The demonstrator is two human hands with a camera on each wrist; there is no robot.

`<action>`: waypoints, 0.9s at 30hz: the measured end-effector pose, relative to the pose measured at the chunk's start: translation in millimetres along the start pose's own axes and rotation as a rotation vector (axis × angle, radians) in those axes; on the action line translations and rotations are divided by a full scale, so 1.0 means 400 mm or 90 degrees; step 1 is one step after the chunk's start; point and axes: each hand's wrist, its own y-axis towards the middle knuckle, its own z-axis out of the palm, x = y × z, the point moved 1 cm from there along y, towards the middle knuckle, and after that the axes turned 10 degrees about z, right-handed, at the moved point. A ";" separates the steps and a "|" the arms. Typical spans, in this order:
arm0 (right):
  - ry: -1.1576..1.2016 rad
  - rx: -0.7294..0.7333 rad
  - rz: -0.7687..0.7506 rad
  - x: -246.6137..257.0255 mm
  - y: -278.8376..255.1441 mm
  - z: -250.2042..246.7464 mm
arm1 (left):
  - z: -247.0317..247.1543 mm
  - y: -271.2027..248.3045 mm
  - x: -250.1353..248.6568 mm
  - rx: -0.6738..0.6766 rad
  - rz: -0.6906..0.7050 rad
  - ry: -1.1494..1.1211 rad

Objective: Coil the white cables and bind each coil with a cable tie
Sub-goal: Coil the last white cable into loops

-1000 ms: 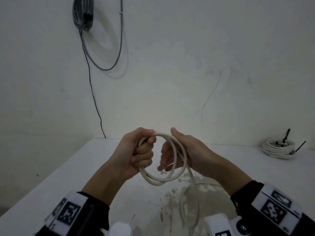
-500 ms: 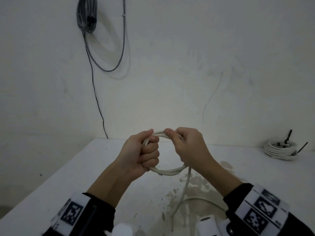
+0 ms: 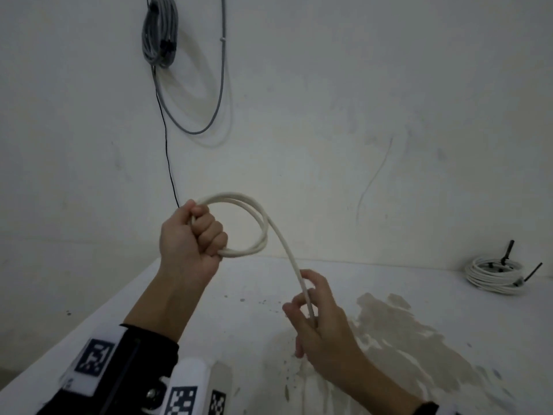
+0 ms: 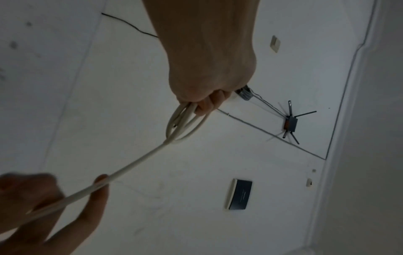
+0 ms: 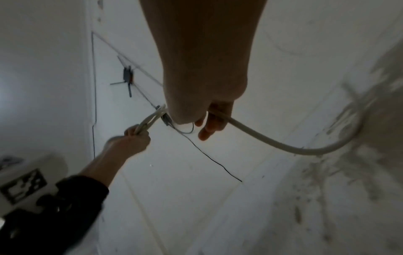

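Left hand fists the small coil of stiff, springy white round cable — right hand loosely curls round its free run; grip where turns cross

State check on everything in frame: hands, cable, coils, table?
left hand: grips the coil, raised off the table
coil: a few loops, untied
cable: free run slants from coil down to right hand
right hand: fingers loosely curled round the cable
far coil: lying on table, bound with black ties
table: white, stained
grey bundle: hanging on the wall
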 end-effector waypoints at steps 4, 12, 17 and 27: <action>-0.352 -0.074 -0.246 -0.022 0.002 0.009 | -0.009 0.014 -0.018 -0.023 0.081 0.054; -0.666 -0.087 -0.689 0.147 0.069 -0.033 | -0.022 -0.039 0.060 0.091 0.150 0.392; -0.617 -0.066 -0.786 0.230 0.100 -0.064 | -0.034 -0.082 0.099 0.292 0.163 0.676; -0.431 -0.016 -0.576 0.193 0.084 -0.060 | -0.022 -0.057 0.074 0.169 0.288 0.520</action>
